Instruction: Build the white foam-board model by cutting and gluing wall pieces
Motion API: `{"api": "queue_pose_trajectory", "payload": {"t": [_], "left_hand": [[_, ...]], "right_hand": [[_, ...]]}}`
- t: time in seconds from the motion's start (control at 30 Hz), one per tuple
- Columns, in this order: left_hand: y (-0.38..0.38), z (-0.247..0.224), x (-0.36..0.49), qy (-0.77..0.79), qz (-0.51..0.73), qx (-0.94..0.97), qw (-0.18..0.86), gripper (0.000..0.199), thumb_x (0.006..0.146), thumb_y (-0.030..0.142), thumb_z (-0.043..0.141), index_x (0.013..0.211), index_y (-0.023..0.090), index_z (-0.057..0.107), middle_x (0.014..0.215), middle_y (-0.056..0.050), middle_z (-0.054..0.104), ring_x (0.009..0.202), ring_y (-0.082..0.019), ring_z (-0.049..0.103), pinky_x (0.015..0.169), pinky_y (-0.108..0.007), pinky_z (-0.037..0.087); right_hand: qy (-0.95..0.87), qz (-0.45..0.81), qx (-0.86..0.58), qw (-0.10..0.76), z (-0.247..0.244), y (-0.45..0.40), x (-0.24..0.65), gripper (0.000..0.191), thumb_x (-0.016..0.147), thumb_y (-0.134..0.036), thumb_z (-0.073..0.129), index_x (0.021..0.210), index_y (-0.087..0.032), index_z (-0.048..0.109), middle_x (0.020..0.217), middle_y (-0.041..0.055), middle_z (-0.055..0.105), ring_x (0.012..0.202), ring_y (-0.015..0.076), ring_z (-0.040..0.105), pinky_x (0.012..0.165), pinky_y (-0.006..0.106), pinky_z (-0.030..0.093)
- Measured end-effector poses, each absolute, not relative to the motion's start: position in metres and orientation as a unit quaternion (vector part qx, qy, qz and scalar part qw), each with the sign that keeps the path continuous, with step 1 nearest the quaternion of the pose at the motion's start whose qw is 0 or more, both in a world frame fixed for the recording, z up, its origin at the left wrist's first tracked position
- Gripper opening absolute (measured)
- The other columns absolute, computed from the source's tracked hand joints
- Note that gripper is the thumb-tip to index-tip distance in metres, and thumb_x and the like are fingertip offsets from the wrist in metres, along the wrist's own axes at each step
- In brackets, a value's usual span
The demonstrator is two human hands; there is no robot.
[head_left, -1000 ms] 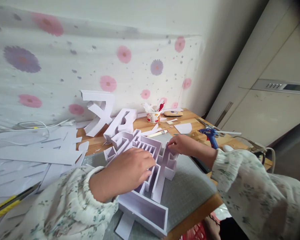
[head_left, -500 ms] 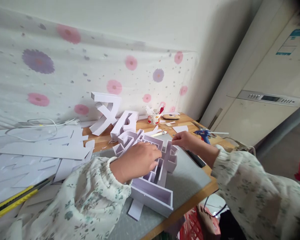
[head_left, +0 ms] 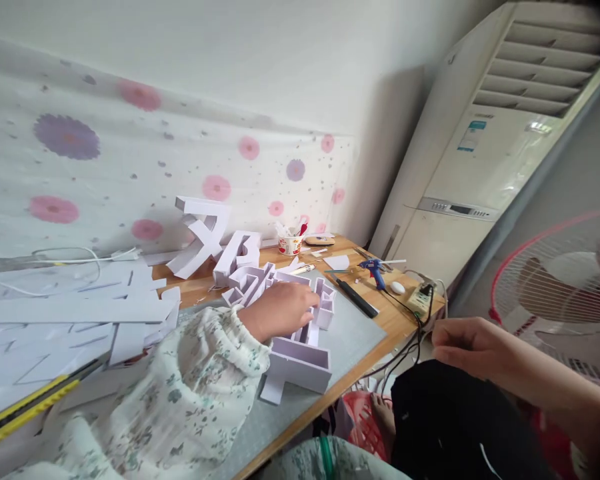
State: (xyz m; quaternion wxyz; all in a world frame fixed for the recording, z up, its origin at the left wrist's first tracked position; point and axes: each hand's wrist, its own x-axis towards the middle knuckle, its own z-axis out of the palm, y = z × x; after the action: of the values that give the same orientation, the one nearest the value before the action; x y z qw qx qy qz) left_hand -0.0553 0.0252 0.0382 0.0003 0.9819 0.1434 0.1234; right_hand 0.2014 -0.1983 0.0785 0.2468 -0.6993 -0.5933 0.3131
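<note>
White piece [head_left: 301, 372] sat on the mat [head_left: 353, 340], toward its near edge. Left hand [head_left: 283, 308] lay over the piece, above the mat, fingers bent down onto its walls; couldn't tell whether that grip pinched a wall or only rested. Right hand [head_left: 463, 341] was well right of the mat, off the tabletop [head_left: 394, 319], above dark cloth, fingers curled in; couldn't tell if its grip was pressed together or held something small. Risks, my guess: thin walls could bend or come unstuck if the left hand leaned hard; the piece could skid off the mat's near edge if the sleeve [head_left: 195, 380] dragged it. Cutter [head_left: 35, 403], left of the mat, seemed to have its blade out, so a leftward arm swing could catch cloth. Glue gun [head_left: 374, 270], right beyond the mat, could burn if hot; heat not visible. Left fingertips and the piece's middle were hidden by the hand; cutter's handle was cut off at the frame edge, tub [head_left: 291, 247] contents behind the mat too small to make out.
</note>
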Motion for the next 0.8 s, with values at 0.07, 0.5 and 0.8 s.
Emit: {"api": "queue_pose_trajectory", "payload": {"t": [0.07,0.5,0.8], "left_hand": [[0.026,0.037,-0.056,0.142,0.124,0.982,-0.002,0.018,0.085,0.021,0.056,0.098,0.019,0.069,0.097,-0.007,0.069,0.091,-0.024,0.066,0.077,-0.034,0.049],[0.042,0.026,-0.061,0.175,0.099,0.980,0.001,0.019,0.082,0.019,0.059,0.097,0.018,0.071,0.096,-0.009,0.071,0.095,-0.027,0.066,0.083,-0.038,0.050],[0.047,0.022,-0.059,0.194,0.083,0.977,0.035,0.016,0.084,0.019,0.061,0.097,0.019,0.070,0.096,-0.007,0.070,0.094,-0.025,0.065,0.085,-0.041,0.049]], "right_hand": [[-0.598,0.326,-0.695,0.228,0.087,-0.200,0.193,0.039,0.083,-0.056,0.060,0.079,-0.017,0.061,0.060,-0.0043,0.043,0.051,0.0088,0.038,0.045,0.022,0.031],[-0.693,0.053,-0.715,0.076,0.040,0.010,0.158,0.026,0.091,-0.032,0.062,0.112,-0.017,0.064,0.122,0.0087,0.061,0.109,0.0233,0.059,0.094,0.045,0.048],[-0.677,0.072,-0.730,-0.061,0.022,0.051,0.164,0.029,0.094,-0.035,0.058,0.118,-0.019,0.061,0.128,0.0083,0.058,0.111,0.0242,0.058,0.093,0.046,0.050]]}}
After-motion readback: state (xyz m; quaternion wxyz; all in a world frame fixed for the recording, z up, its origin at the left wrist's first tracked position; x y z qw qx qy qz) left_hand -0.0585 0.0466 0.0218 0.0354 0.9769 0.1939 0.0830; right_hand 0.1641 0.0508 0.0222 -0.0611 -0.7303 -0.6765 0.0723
